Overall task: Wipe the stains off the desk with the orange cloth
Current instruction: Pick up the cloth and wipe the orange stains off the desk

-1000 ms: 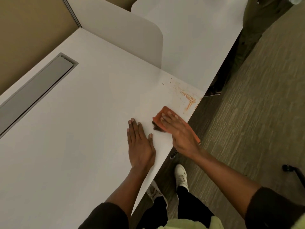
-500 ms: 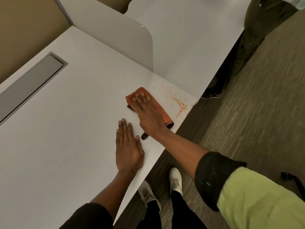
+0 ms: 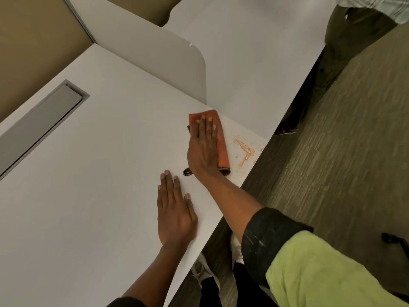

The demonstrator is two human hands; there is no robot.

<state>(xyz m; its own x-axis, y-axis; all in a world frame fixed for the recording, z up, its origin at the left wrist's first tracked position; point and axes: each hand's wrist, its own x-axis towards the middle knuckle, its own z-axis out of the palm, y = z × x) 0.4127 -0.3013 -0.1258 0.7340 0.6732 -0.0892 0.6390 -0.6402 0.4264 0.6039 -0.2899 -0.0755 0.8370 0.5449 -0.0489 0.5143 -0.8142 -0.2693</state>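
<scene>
The right hand (image 3: 202,149) lies flat and open on the orange cloth (image 3: 218,138), fingers stretched, pressing it down on the worktop (image 3: 99,173) rather than gripping it; the cloth is folded into a long strip and rests near the front edge, just beside the divider panel (image 3: 155,60). The left hand (image 3: 174,209) is also open and flat, palm down on the bare surface, holding nothing; it seems to serve as a support for the body. The orange stains (image 3: 245,151) are to the right of the cloth, close to the corner of the worktop, and they are not yet covered by it.

To do this step well, I think the cloth must travel sideways to the right until it passes fully over the marks; the pressure should stay even under the whole palm, so the strip does not roll or bunch. Short repeated strokes toward the edge look better than one long stroke; the dark end of the cloth near the wrist could drag, so it is wise to keep it under the hand.
</scene>
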